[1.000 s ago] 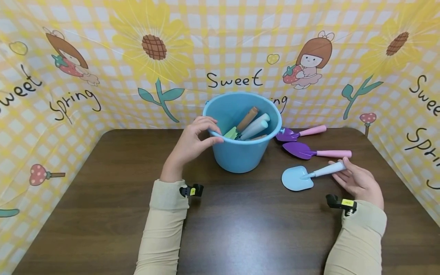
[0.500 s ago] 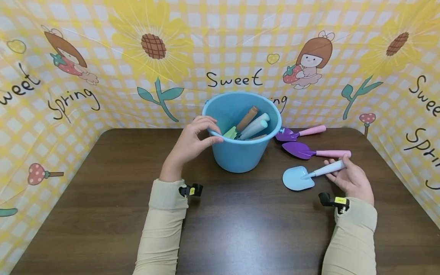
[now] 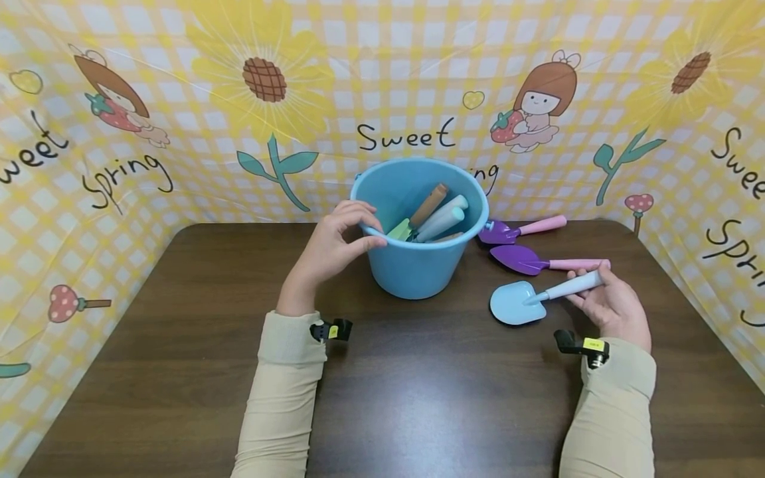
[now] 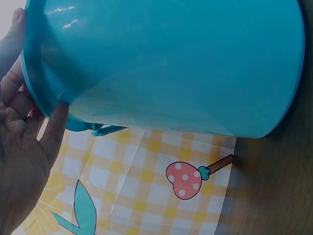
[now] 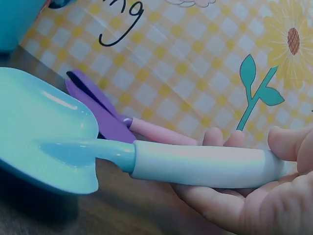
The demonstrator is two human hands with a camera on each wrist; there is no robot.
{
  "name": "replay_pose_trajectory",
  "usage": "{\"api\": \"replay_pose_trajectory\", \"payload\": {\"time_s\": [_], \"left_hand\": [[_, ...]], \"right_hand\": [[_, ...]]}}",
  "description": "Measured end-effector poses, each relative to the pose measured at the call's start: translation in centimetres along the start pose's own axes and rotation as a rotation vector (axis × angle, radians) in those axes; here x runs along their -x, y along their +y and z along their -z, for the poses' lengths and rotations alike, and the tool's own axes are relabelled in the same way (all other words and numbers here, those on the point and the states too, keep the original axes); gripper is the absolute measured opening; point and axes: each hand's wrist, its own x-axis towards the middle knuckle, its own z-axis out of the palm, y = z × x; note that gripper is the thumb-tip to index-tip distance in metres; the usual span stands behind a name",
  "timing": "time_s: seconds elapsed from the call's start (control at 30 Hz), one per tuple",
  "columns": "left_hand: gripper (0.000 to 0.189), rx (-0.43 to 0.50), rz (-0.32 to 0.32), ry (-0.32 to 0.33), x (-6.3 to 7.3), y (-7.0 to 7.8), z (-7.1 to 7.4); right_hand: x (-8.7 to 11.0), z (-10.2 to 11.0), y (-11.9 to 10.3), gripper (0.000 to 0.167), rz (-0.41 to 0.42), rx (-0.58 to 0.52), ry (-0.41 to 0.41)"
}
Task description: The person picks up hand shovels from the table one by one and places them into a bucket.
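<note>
A light blue toy shovel [image 3: 518, 303] is held by its pale handle in my right hand [image 3: 618, 307], thumb on top and fingers beneath. In the right wrist view its broad blade [image 5: 44, 132] points left, with a dark shadow below it on the table. My left hand [image 3: 335, 245] pinches the near-left rim of a blue bucket [image 3: 415, 272], thumb outside and fingers over the edge. Inside the bucket lean a brown handle [image 3: 429, 204], two pale blue handles [image 3: 441, 224] and a green tool piece [image 3: 400, 230]; their lower parts are hidden.
Right of the bucket, on the dark wooden table [image 3: 382, 385], lie a purple trowel with a pink handle [image 3: 518, 259] and, behind it, a purple shovel [image 3: 499, 232], also pink-handled. A yellow checked cloth [image 3: 382, 73] with printed flowers walls the back and sides.
My right hand has shifted slightly left, then a little up and away with the blue shovel, whose blade has risen a bit. The left hand and bucket have stayed put.
</note>
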Motion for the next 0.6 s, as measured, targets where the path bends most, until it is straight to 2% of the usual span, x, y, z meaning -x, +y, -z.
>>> {"api": "replay_pose_trajectory", "payload": {"time_s": [0.17, 0.4, 0.6], "left_hand": [[0.011, -0.001, 0.002, -0.001, 0.0, -0.1, 0.0], [0.011, -0.001, 0.007, -0.001, 0.0, -0.1, 0.0], [0.011, 0.001, 0.009, -0.001, 0.0, 0.0, 0.1]], "right_hand": [[0.2, -0.4, -0.4, 0.017, 0.003, -0.056, -0.056], [0.8, -1.1, -0.8, 0.017, 0.034, -0.105, -0.08], [1.5, -2.0, -1.0, 0.015, 0.098, -0.162, -0.052]]}}
